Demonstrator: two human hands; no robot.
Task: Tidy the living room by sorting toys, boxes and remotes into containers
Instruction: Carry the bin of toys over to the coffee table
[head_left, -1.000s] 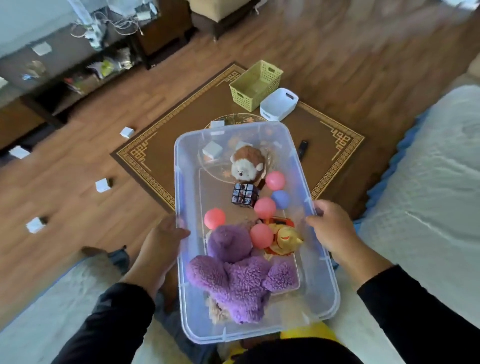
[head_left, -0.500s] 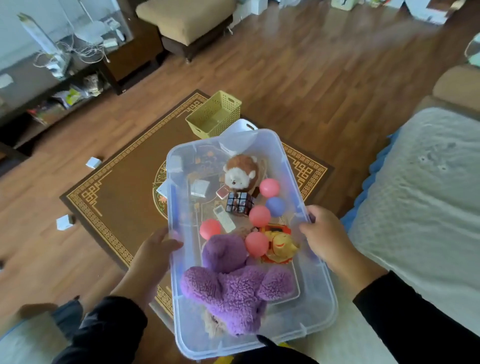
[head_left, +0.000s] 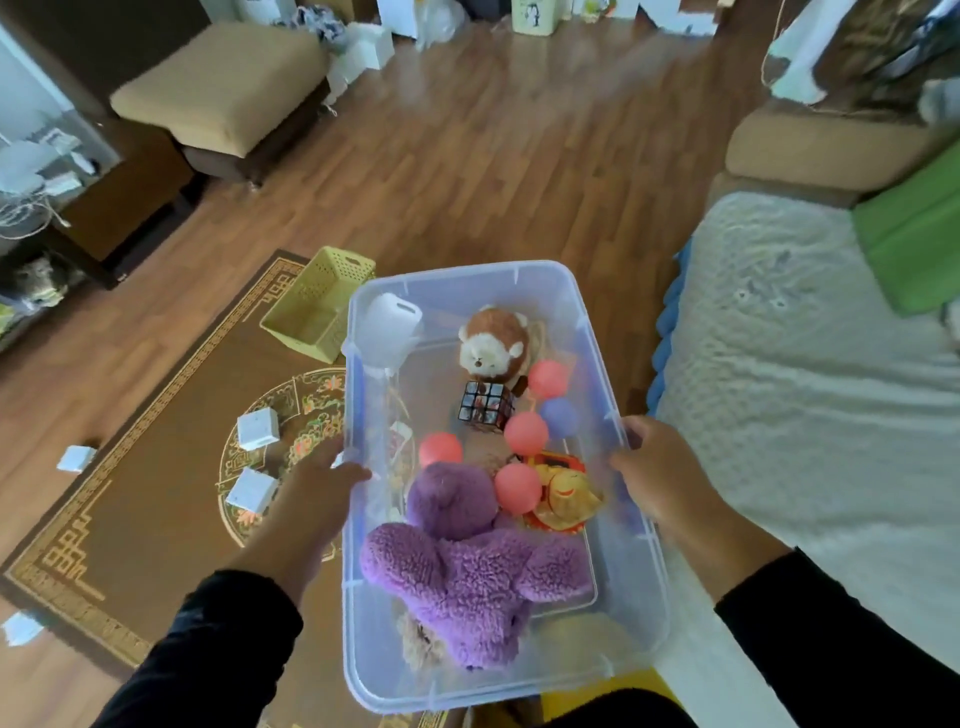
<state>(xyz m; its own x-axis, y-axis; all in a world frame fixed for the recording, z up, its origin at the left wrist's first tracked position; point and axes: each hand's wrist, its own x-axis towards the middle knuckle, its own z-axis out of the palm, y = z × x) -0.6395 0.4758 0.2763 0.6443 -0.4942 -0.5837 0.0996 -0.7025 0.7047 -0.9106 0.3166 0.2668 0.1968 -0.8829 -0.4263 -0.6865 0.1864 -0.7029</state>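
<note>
The brown patterned rug (head_left: 156, 467) lies on the wood floor under everything I carry. Above it I hold the clear plastic bin (head_left: 571, 301) level between both hands, its right long side close to the quilted bed cover (head_left: 805, 389). My left hand (head_left: 317, 493) grips the left rim with the thumb hooked over the edge; my right hand (head_left: 660, 473) has its fingers curled round the right rim.

Inside the bin, nearest me, sprawls the purple plush toy (head_left: 467, 571). At the far end sits the brown and white plush animal (head_left: 493, 348), with the puzzle cube (head_left: 485, 405) just in front of it. Between them lie four pink balls (head_left: 525, 433) and one blue ball (head_left: 558, 417), and a small yellow and red figure (head_left: 563, 493) touches the nearest pink ball.

On the rug beyond the bin's left corner stands the yellow basket (head_left: 317, 306); it holds nothing that I can see. A white container (head_left: 389, 327) shows through the bin's wall beside it. Small white boxes (head_left: 257, 428) are scattered on the rug and floor to my left.
</note>
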